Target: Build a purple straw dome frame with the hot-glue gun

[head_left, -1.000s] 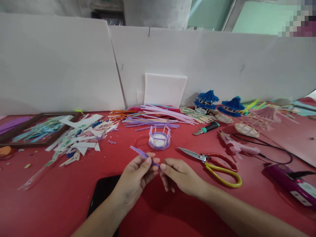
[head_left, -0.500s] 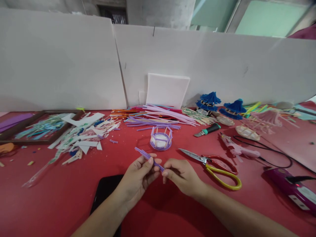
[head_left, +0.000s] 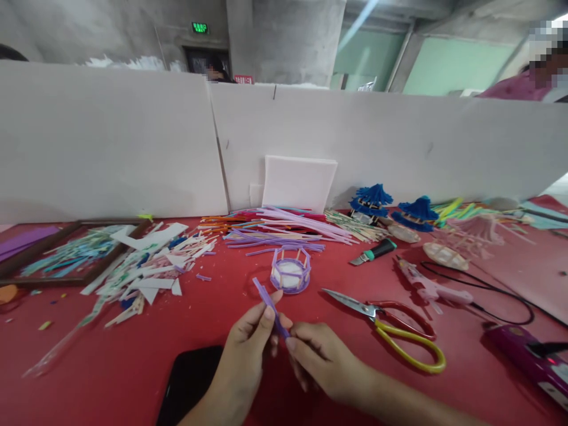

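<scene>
A small bundle of purple pipe cleaners [head_left: 261, 290] is pinched between the thumb and fingers of my left hand [head_left: 251, 340]. My right hand [head_left: 322, 352] grips the lower end of the same bundle, its fingers curled. Just beyond my hands stands a small round frame [head_left: 290, 270] with a purple rim, pale upright sticks and a white base. To the right lie scissors [head_left: 381, 319] with one red and one yellow handle, blades pointing left. A black phone-like slab [head_left: 189, 378] lies partly under my left forearm.
Loose purple and lilac strips [head_left: 306, 228] lie along the white partition [head_left: 377, 130]. Paper scraps [head_left: 155, 278] and a brown frame [head_left: 53, 278] are on the left. A utility knife [head_left: 374, 252], pink glue gun [head_left: 432, 287], cable and purple power strip [head_left: 523, 355] occupy the right, below blue-roofed models [head_left: 416, 214].
The view has tilted up, so the table sits lower in the picture. Both hands keep hold of the purple bundle, which now stands at a steeper slant.
</scene>
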